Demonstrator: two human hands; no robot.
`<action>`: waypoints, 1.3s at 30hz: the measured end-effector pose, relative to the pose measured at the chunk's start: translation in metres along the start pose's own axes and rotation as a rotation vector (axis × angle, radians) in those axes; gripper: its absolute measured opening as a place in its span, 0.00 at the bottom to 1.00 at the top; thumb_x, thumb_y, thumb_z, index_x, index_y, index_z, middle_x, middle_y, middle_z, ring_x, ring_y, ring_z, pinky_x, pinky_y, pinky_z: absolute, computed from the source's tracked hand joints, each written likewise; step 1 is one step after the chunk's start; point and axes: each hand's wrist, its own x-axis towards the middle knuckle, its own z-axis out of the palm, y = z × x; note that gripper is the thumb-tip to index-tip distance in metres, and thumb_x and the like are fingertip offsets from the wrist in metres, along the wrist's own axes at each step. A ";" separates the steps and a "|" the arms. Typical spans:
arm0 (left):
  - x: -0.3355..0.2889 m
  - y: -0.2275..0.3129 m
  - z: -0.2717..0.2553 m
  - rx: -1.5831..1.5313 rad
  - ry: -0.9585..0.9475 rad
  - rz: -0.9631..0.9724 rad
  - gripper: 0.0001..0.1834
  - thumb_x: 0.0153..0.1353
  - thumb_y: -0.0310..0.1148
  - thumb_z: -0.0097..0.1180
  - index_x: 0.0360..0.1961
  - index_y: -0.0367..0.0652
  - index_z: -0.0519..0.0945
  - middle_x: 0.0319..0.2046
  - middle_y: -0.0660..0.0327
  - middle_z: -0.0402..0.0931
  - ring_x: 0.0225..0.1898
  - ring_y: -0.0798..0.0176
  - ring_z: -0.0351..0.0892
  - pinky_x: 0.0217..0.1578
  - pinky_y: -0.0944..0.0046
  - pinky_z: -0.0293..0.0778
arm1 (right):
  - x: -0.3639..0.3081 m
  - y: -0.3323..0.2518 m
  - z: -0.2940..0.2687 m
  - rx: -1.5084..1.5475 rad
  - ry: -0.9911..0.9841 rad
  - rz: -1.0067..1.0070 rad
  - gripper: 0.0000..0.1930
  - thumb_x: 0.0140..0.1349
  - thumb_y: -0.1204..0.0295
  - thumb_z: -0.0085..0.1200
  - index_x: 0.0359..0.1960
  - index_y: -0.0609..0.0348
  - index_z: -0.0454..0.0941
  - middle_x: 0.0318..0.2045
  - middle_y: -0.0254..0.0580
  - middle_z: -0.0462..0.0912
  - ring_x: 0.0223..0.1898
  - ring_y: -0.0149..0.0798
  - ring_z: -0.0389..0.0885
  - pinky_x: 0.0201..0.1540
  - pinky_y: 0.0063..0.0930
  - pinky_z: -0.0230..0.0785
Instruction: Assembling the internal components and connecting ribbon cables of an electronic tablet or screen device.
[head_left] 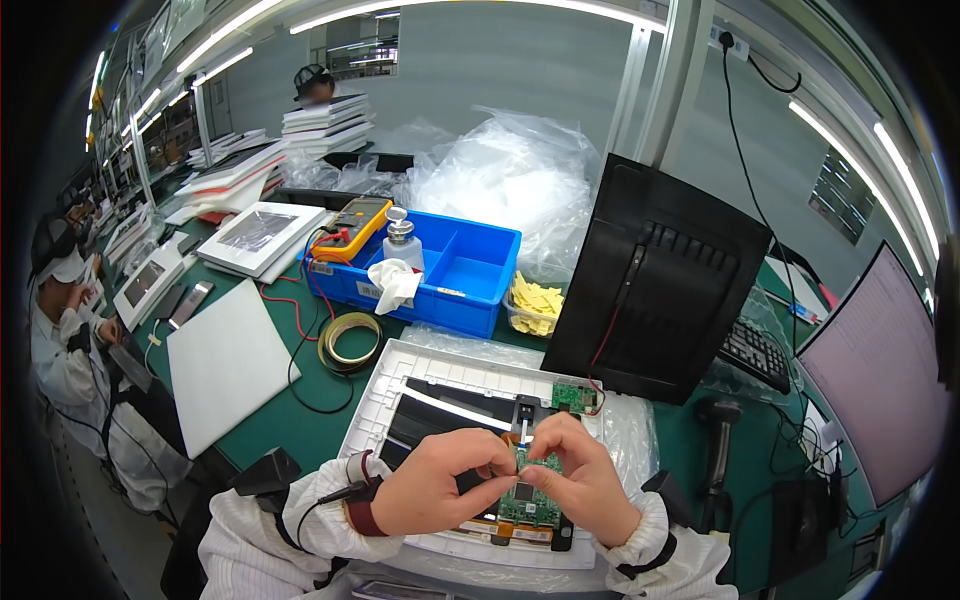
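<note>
A white plastic frame [378, 402] lies open in front of me, with dark panels and a green circuit board [540, 510] inside it. Over the board's upper edge my left hand [440, 487] is closed in a pinch, thumb against fingers. My right hand [585, 482] pinches close beside it, the fingertips nearly meeting. Whatever lies between the fingertips is too small and covered to make out. Just above the fingers shows a short orange flat cable [512, 438]. A smaller green board [573, 397] sits at the frame's far right corner. A dark red wrist strap [364, 517] with a cord circles my left wrist.
Behind the frame stand a blue divided bin [470, 268], a yellow multimeter [352, 228] and a box of yellow pieces [536, 302]. A black panel [650, 280] leans upright at right, near a barcode scanner [716, 440] and monitor [880, 370]. Tape rolls [348, 341] lie left. Co-workers sit beyond.
</note>
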 end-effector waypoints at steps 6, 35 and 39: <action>0.005 0.005 0.003 0.056 0.179 0.145 0.07 0.47 0.24 0.58 0.27 0.36 0.74 0.27 0.59 0.72 0.27 0.63 0.70 0.29 0.69 0.67 | -0.003 -0.012 0.000 0.442 -0.184 0.291 0.05 0.58 0.76 0.50 0.32 0.66 0.72 0.31 0.35 0.72 0.35 0.27 0.70 0.40 0.21 0.64; 0.001 0.005 -0.014 0.174 -0.068 -0.010 0.04 0.48 0.25 0.58 0.26 0.38 0.77 0.22 0.61 0.73 0.26 0.66 0.68 0.24 0.70 0.67 | 0.005 -0.023 -0.011 0.399 -0.385 0.460 0.05 0.57 0.79 0.49 0.30 0.69 0.76 0.29 0.39 0.77 0.31 0.27 0.75 0.35 0.17 0.69; 0.001 0.006 -0.013 0.148 -0.067 -0.023 0.06 0.49 0.28 0.58 0.27 0.38 0.77 0.20 0.59 0.71 0.24 0.62 0.68 0.25 0.66 0.65 | 0.004 -0.021 -0.012 0.395 -0.394 0.471 0.05 0.57 0.79 0.49 0.29 0.69 0.76 0.29 0.39 0.77 0.31 0.27 0.75 0.35 0.16 0.68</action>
